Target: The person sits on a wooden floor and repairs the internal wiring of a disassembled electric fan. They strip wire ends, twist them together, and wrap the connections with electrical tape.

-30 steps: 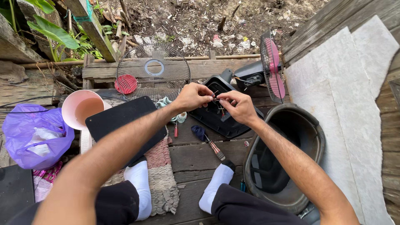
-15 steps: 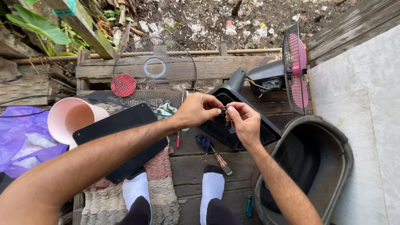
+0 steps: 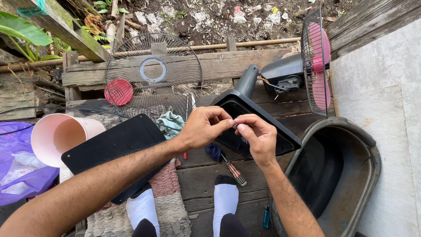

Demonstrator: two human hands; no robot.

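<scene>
My left hand (image 3: 202, 128) and my right hand (image 3: 258, 137) meet fingertip to fingertip above the black hollow fan base (image 3: 254, 127). Both pinch a tiny part, likely a thin wire or screw; it is too small to name. The fan's grey motor housing (image 3: 285, 74) with loose wires lies behind the base. Its rear grille with pink blades (image 3: 318, 61) stands on edge at the right. A screwdriver with a red and white striped handle (image 3: 231, 167) lies on the planks below my hands.
A loose round wire fan grille (image 3: 153, 77) leans at the back with a small pink cap (image 3: 119, 92) beside it. A pink bucket (image 3: 63, 136), black flat panel (image 3: 116, 151), purple plastic bag (image 3: 19, 169), dark oval tub (image 3: 333, 175), blue lighter (image 3: 266, 217) and woven mat (image 3: 169, 206) surround my socked feet.
The view has dropped closer to the work and tilted; my hands have stayed pinched together over the fan base, now lower and nearer the centre of view.
</scene>
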